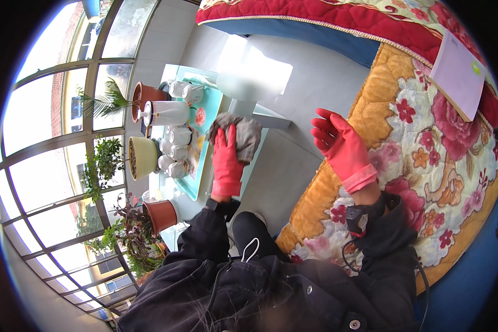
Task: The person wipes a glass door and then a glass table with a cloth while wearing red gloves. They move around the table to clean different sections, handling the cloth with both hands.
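Observation:
My left hand (227,166), in a red rubber glove, lies over a crumpled grey cloth (249,137) at the near edge of a glass-topped table (255,166). Its fingers spread across the cloth, and part of the bunched fabric sits under the palm. Just beyond the cloth is a turquoise serving tray (209,97) with a floral print. White cups (178,143) and a tall white pitcher (170,113) stand on it. My right hand (341,145), gloved in the same red, hovers beside the quilt's edge. It holds nothing, and its fingers are loosely curved and apart.
Potted plants in a cream pot (143,158) and terracotta-coloured pots (161,216) line the table's window side. A flowered quilt (415,166) covers the seat at right, with a lilac-covered book (458,76) on its far part. A cable (425,278) hangs by my right sleeve.

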`<action>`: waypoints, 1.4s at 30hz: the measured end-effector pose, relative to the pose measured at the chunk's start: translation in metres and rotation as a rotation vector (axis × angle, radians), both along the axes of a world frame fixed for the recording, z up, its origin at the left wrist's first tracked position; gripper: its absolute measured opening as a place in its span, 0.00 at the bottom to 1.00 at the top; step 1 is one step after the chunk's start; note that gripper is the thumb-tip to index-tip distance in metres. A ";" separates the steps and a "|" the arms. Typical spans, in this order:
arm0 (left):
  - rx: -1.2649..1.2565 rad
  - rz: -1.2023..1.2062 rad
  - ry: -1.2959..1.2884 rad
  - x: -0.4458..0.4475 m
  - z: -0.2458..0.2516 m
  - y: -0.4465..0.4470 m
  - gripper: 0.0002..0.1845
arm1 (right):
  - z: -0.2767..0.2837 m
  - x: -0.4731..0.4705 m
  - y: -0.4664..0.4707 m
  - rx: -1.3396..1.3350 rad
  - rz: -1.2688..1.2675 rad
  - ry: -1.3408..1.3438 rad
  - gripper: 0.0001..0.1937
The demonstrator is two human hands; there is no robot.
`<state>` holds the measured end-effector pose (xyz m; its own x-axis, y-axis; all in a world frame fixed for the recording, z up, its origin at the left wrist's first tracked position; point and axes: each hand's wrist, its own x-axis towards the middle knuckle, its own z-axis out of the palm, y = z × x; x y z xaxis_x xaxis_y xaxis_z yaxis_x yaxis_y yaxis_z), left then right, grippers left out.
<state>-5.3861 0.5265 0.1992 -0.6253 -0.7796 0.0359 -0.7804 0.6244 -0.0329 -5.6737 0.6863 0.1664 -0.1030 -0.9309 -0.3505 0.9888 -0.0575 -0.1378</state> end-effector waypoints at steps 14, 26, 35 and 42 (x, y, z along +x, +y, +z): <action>0.028 -0.081 0.123 -0.075 0.002 -0.042 0.55 | 0.000 -0.003 0.000 -0.006 -0.017 0.023 0.18; 0.126 0.083 0.084 0.065 0.017 0.029 0.50 | -0.002 0.001 -0.002 0.015 -0.017 0.015 0.18; 0.080 0.162 0.140 0.053 0.005 0.027 0.41 | -0.006 0.000 -0.002 -0.009 -0.020 0.019 0.18; -0.181 -0.034 -0.070 -0.040 -0.008 -0.018 0.37 | -0.005 0.000 0.000 -0.017 -0.034 0.093 0.18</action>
<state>-5.4262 0.5085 0.1915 -0.6574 -0.7425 0.1287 -0.7505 0.6297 -0.2003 -5.6735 0.6866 0.1615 -0.1657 -0.9321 -0.3220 0.9693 -0.0937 -0.2274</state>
